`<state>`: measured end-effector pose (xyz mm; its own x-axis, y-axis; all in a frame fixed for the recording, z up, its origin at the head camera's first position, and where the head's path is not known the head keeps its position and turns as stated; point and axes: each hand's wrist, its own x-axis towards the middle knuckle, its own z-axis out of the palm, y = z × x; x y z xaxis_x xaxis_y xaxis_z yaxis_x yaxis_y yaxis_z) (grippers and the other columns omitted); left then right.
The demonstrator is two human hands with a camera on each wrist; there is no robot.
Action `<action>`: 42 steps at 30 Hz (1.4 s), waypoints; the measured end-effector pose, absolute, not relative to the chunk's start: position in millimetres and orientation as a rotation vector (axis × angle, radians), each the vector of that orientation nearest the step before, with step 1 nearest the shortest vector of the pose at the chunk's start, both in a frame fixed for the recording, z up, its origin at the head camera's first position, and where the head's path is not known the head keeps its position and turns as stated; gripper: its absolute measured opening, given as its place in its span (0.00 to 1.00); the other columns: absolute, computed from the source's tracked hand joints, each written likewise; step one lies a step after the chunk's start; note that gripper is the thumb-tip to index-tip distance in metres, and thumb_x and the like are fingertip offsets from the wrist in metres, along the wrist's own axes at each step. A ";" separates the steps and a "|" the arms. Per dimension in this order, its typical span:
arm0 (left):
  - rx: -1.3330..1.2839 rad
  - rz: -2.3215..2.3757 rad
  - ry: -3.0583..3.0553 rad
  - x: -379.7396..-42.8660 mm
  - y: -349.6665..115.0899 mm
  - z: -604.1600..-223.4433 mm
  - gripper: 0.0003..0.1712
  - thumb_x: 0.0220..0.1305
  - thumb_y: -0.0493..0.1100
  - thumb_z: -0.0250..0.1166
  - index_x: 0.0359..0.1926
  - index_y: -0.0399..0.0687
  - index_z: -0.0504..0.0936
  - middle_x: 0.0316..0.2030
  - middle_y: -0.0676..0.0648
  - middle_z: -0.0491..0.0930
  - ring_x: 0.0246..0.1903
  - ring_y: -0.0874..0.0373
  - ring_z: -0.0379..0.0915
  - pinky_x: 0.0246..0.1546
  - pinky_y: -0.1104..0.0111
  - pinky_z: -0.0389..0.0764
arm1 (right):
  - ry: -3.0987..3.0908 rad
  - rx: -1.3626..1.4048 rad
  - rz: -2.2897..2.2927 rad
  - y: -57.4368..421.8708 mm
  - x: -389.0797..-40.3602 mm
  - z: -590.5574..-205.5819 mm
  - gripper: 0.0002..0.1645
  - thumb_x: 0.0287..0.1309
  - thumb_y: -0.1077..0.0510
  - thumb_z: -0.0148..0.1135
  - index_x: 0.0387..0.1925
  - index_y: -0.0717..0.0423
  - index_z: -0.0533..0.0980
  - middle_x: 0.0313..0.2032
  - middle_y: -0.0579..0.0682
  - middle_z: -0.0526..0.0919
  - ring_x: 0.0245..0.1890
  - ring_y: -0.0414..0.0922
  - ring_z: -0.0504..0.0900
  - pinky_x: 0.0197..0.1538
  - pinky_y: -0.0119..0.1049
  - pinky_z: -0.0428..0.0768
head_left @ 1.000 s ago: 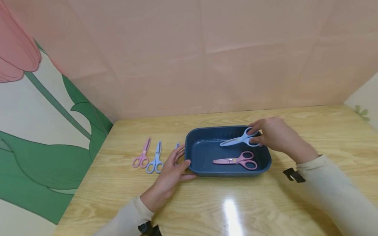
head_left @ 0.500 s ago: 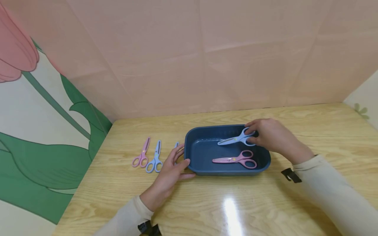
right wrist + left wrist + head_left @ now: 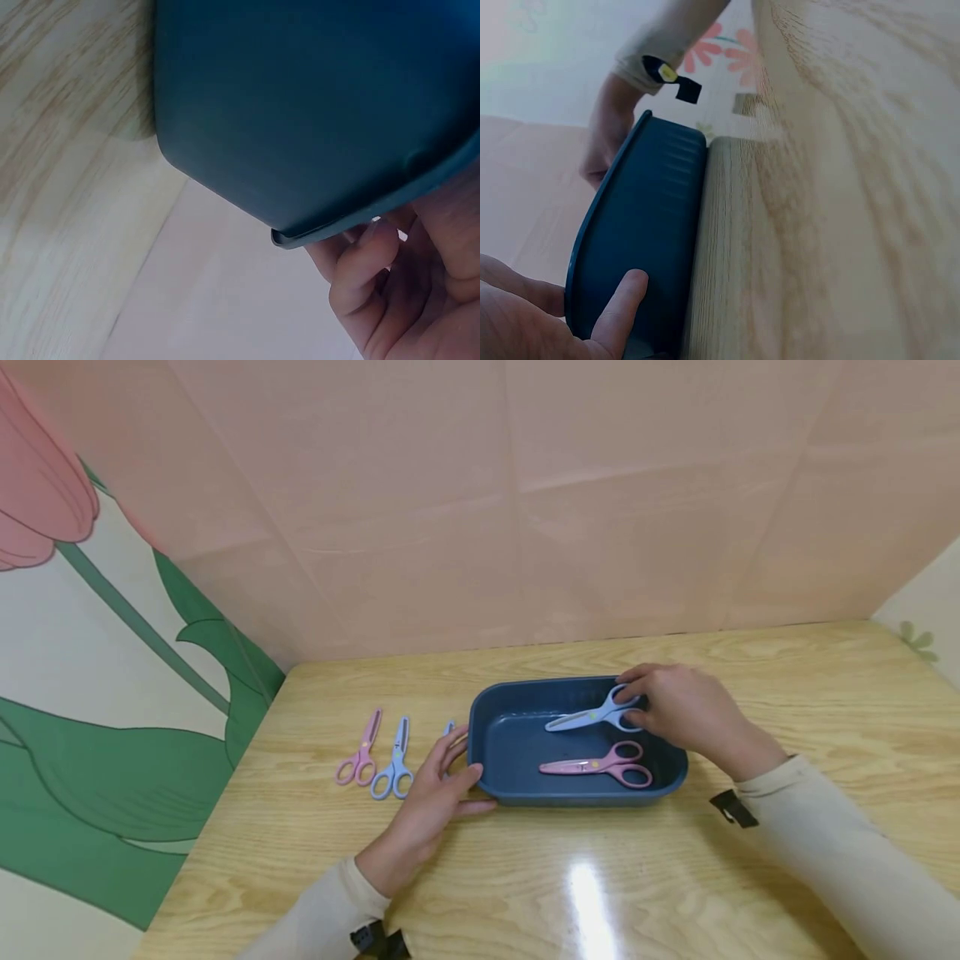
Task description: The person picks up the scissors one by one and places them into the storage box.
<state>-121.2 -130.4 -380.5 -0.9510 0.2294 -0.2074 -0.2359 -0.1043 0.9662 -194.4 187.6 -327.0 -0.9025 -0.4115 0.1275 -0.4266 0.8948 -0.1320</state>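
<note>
Light-blue loop-handled scissors [image 3: 592, 717] were pinched by the right hand [image 3: 688, 706]. The dark-blue rectangular tub [image 3: 555, 800] was gripped by the left hand [image 3: 431, 797].

Pale-blue scissors [image 3: 595, 717], navy tray [image 3: 512, 750]

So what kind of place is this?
Maybe a children's playroom or craft corner, though I can't be sure. There's a big cartoon flower beside a wood-look table, plus pink scissors and blue scissors.
</note>
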 end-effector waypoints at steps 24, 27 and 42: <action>-0.028 2.124 1.864 -121.8 -128.9 -381.7 0.34 0.68 0.38 0.56 0.70 0.62 0.57 0.72 0.46 0.55 0.56 0.38 0.74 0.43 0.54 0.84 | -2.830 0.524 0.302 192.9 -189.3 -331.2 0.10 0.47 0.55 0.72 0.35 0.48 0.84 0.48 0.52 0.82 0.32 0.45 0.83 0.28 0.42 0.80; -0.033 2.125 1.863 -122.1 -128.4 -382.3 0.34 0.68 0.37 0.56 0.71 0.62 0.57 0.72 0.46 0.55 0.56 0.38 0.74 0.43 0.53 0.84 | -2.859 0.507 0.333 196.7 -186.2 -328.7 0.11 0.50 0.53 0.70 0.38 0.48 0.83 0.48 0.52 0.82 0.33 0.45 0.82 0.28 0.41 0.79; -0.039 2.125 1.862 -121.1 -127.5 -381.7 0.34 0.68 0.38 0.56 0.71 0.62 0.57 0.72 0.46 0.55 0.56 0.39 0.74 0.43 0.53 0.84 | -3.034 0.528 0.812 234.2 -168.9 -339.9 0.30 0.68 0.52 0.52 0.67 0.55 0.60 0.58 0.68 0.74 0.45 0.59 0.84 0.37 0.47 0.84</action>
<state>-121.1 -127.5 -381.7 -0.9501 0.2159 -0.2251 -0.2515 -0.1031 0.9624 -168.9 234.2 -339.9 -0.9442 -0.3265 0.0434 -0.3046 0.8153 -0.4925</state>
